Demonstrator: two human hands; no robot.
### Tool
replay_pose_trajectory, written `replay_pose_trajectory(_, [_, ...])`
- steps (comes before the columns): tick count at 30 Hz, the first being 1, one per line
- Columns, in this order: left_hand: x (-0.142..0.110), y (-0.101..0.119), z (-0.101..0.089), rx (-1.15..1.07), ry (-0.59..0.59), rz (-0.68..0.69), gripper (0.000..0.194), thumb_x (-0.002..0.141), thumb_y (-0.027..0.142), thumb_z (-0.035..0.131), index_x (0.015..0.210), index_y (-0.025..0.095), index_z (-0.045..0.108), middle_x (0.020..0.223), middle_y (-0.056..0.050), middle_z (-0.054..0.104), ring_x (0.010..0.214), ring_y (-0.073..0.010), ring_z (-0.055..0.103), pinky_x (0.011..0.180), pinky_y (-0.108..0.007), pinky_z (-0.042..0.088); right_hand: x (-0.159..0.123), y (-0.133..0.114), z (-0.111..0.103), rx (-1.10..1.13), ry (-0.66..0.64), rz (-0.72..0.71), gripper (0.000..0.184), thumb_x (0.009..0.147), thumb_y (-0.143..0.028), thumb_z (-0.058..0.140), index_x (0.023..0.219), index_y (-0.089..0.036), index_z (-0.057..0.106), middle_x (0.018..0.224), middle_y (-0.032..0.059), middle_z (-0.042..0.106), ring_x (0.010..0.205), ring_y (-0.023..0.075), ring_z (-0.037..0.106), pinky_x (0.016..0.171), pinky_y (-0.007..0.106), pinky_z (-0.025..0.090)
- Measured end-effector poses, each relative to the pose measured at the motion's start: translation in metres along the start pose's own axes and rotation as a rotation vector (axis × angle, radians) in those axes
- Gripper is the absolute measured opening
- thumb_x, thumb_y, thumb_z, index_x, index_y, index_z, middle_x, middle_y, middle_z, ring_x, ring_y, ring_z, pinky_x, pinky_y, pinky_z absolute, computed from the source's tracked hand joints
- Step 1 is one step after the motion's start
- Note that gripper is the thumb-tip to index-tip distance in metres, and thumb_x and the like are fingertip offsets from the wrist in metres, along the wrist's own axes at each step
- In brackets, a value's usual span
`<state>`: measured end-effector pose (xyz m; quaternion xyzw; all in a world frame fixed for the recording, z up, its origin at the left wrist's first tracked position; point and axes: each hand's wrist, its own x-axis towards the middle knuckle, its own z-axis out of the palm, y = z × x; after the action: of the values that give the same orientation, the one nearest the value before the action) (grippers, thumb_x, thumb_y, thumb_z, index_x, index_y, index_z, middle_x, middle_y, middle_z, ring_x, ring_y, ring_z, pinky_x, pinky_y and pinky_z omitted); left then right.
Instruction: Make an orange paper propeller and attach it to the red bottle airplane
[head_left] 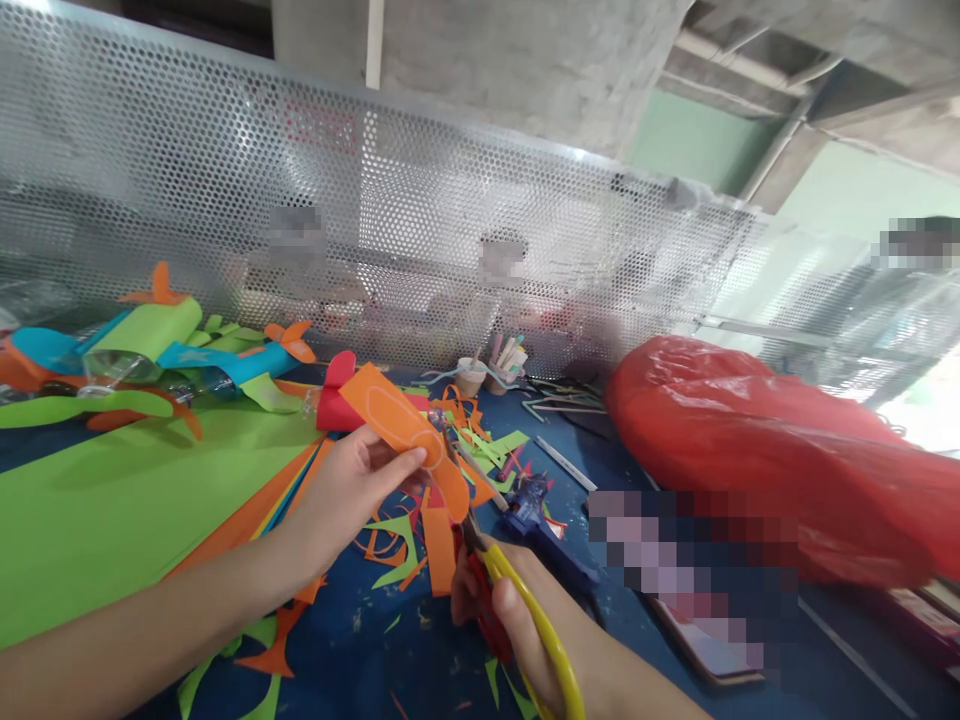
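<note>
Between the thumb and fingers of my left hand (375,475) is a strip of orange paper (390,408) with a rounded outline drawn on it in pale line. Its lower right end is cut to a rounded shape. My right hand (517,610) grips scissors (529,610) with a yellow and a red handle. The scissor blades reach up to the right edge of the orange paper; their tips are partly hidden behind it. Beneath lie scraps of orange and green paper (397,545) and a loose orange rectangle (437,550).
A blue glue gun (544,520) and a ruler (566,463) lie right of the scraps. Large green sheets (112,510) cover the left side. Behind stand paper-covered bottles with propellers (247,365) and cups of pens (507,365). A red plastic bag (750,450) bulges at right, before a perforated metal screen (450,220).
</note>
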<state>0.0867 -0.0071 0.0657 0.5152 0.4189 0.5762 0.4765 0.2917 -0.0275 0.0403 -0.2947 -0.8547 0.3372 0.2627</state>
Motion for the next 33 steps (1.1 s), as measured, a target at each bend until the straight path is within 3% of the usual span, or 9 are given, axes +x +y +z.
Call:
replay_pose_trajectory(7, [-0.002, -0.002, 0.001, -0.01, -0.04, -0.027, 0.024, 0.077, 0.039, 0.073, 0.089, 0.019, 0.066, 0.087, -0.003, 0.076, 0.081, -0.0211, 0.072, 0.076, -0.034, 0.057, -0.001, 0.0, -0.001, -0.003, 0.006, -0.003, 0.069, 0.09, -0.073, 0.009, 0.078, -0.017, 0.048, 0.072, 0.0049, 0.056, 0.06, 0.0136, 0.049, 0.055, 0.026, 0.04])
replay_pose_trajectory(12, [-0.006, -0.003, 0.002, -0.004, -0.059, -0.037, 0.021, 0.08, 0.039, 0.069, 0.086, 0.019, 0.068, 0.079, -0.002, 0.076, 0.076, -0.0196, 0.072, 0.076, -0.032, 0.057, 0.0, -0.004, -0.003, -0.002, -0.007, 0.023, 0.07, 0.088, -0.075, 0.011, 0.081, -0.018, 0.049, 0.072, 0.0046, 0.055, 0.06, 0.0136, 0.047, 0.054, 0.026, 0.04])
replay_pose_trajectory(23, [-0.008, -0.001, 0.006, -0.008, -0.064, -0.064, 0.021, 0.077, 0.041, 0.071, 0.079, 0.02, 0.069, 0.078, -0.004, 0.077, 0.078, -0.0232, 0.073, 0.078, -0.036, 0.057, -0.006, -0.005, 0.003, 0.082, 0.08, 0.094, 0.072, 0.091, -0.072, 0.01, 0.074, -0.016, 0.053, 0.073, 0.0076, 0.06, 0.065, 0.0162, 0.055, 0.059, 0.027, 0.045])
replay_pose_trajectory(33, [-0.011, -0.003, 0.007, -0.038, -0.081, -0.085, 0.02, 0.079, 0.041, 0.07, 0.08, 0.021, 0.071, 0.078, -0.003, 0.077, 0.079, -0.0231, 0.073, 0.079, -0.038, 0.058, -0.004, -0.005, 0.007, 0.198, 0.106, 0.248, 0.071, 0.078, -0.086, 0.016, 0.07, -0.02, 0.042, 0.063, 0.0015, 0.044, 0.055, 0.0149, 0.049, 0.056, 0.032, 0.05])
